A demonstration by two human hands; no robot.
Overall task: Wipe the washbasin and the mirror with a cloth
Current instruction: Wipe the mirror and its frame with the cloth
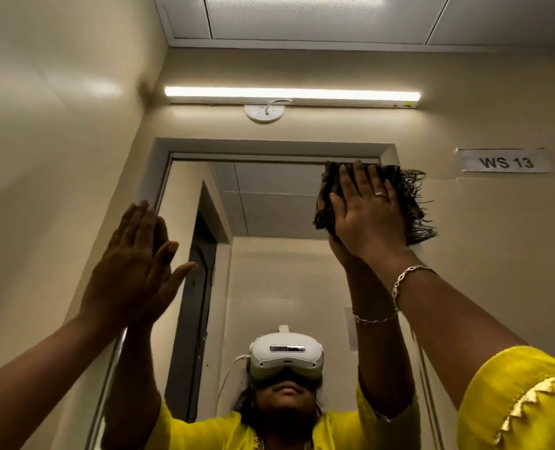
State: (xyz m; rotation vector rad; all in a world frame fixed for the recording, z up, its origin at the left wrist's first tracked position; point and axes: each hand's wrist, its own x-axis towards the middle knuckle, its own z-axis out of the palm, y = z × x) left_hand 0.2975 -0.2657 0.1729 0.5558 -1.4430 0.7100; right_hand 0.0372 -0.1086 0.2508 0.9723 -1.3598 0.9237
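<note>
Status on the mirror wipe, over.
Right hand flat, pressing cloth on mirror, top right corner. Left hand flat on mirror, left edge. Nothing blocking.

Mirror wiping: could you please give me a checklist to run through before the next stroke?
1. The cloth lies flat under the right hand, fingers straight: ok.
2. The cloth reaches the top right corner of the mirror: ok.
3. The left hand is off the glass: not ok; it rests flat by the left edge and may leave prints.
4. The glass is free of streaks: cannot tell.
5. The washbasin is wiped: cannot tell; it is out of view.
</note>
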